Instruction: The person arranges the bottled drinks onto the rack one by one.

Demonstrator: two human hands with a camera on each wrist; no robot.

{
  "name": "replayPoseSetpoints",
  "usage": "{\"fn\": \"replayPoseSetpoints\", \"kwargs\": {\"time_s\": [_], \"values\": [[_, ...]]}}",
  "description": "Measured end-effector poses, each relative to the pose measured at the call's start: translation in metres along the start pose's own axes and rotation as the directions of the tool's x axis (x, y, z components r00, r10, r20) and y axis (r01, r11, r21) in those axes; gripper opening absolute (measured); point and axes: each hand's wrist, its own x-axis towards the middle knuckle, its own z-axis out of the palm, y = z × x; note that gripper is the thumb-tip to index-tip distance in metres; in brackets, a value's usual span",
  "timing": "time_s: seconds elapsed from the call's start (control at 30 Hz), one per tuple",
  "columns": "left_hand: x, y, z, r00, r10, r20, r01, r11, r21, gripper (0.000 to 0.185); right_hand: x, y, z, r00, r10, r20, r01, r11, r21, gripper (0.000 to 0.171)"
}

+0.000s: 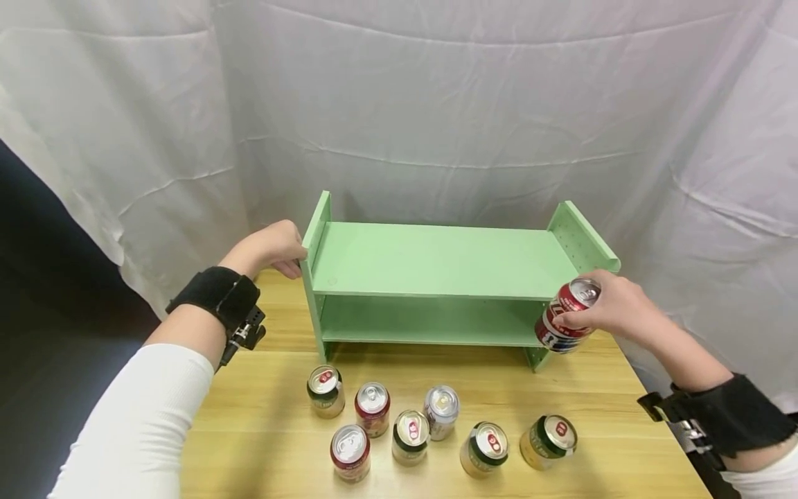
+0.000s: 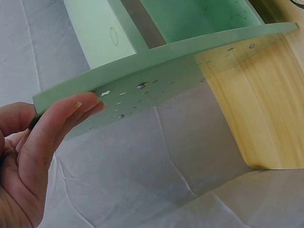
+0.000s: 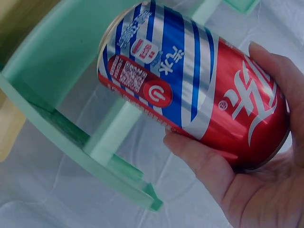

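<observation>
- Head view, far left: the left hand (image 1: 269, 247) grips the upper edge of the green shelf (image 1: 436, 260) at its left side panel, fingers curled over the top; the left wrist view shows fingertips (image 2: 83, 105) pressed flat on that drilled panel.
- Shelf: a pale green unit with two levels, its long axis running left to right, standing at the back of the wooden table (image 1: 274, 416).
- In front of it, seven cans (image 1: 411, 435) stand upright in a loose cluster, tops up.
- Right: the right hand (image 1: 614, 308) clasps the red, blue and silver can (image 1: 566, 317) at the shelf's right end, beside the lower level.
- The can is tilted, top up and to the right, base down-left towards the shelf.
- Right wrist view: blue and silver stripes, white characters on red, a small red printed panel (image 3: 137, 78); I cannot read the text.
</observation>
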Motion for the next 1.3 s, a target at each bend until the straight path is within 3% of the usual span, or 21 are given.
{"fn": "replayPoseSetpoints", "kwargs": {"time_s": [0.43,0.67,1.07,1.3], "values": [[0.000,0.002,0.006,1.000,0.014,-0.004,-0.015,1.000,-0.013,0.032,0.023,0.011,-0.039,0.999,-0.041,0.002,0.041,0.998,-0.039,0.076],[0.000,-0.001,0.004,1.000,0.004,-0.004,-0.004,1.000,0.017,0.035,0.040,0.014,-0.038,0.996,-0.082,0.041,0.083,0.996,-0.043,0.076],[-0.013,-0.014,0.001,0.999,-0.032,-0.004,0.032,0.999,-0.028,0.031,0.073,0.001,-0.034,0.978,-0.172,0.115,0.172,0.985,0.006,0.066],[-0.024,-0.014,0.002,1.000,-0.028,-0.010,0.028,0.999,-0.036,0.033,0.086,0.006,-0.034,0.976,-0.159,0.147,0.151,0.987,0.064,0.066]]}}
